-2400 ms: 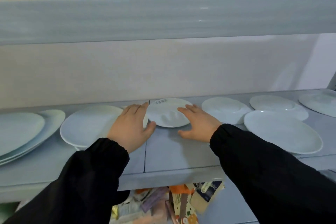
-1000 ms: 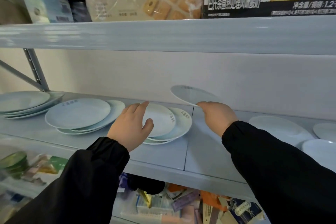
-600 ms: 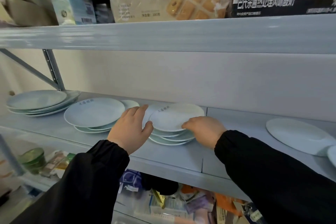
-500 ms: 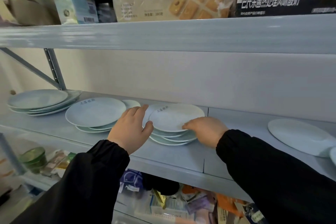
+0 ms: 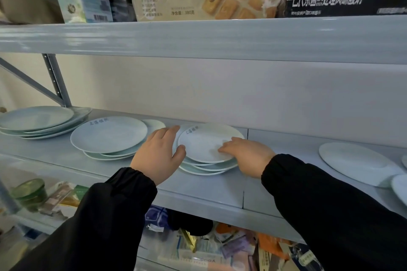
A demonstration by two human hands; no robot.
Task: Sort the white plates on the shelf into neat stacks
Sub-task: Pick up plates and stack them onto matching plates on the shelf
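Note:
A stack of small white plates (image 5: 206,169) sits mid-shelf, its plates slightly offset. On top lies a small plate (image 5: 203,143) with blue lettering. My right hand (image 5: 247,155) holds this top plate at its right rim, fingers lying over its surface and thumb hidden. On the other side my left hand (image 5: 158,154) rests open against the stack's left rim, thumb touching it. Left of that is a stack of larger plates (image 5: 108,136). A further stack (image 5: 35,117) lies at the far left. A single plate (image 5: 356,160) lies to the right.
The grey shelf (image 5: 209,192) has bare surface between the small stack and the right plate. Another plate's rim (image 5: 401,187) shows at the right edge. The upper shelf beam (image 5: 198,37) hangs low overhead, carrying food packages. A metal upright (image 5: 57,81) stands back left.
My right hand brought the small plate down from the air onto the small stack and stays on its rim. The left hand has stayed at the stack's left side.

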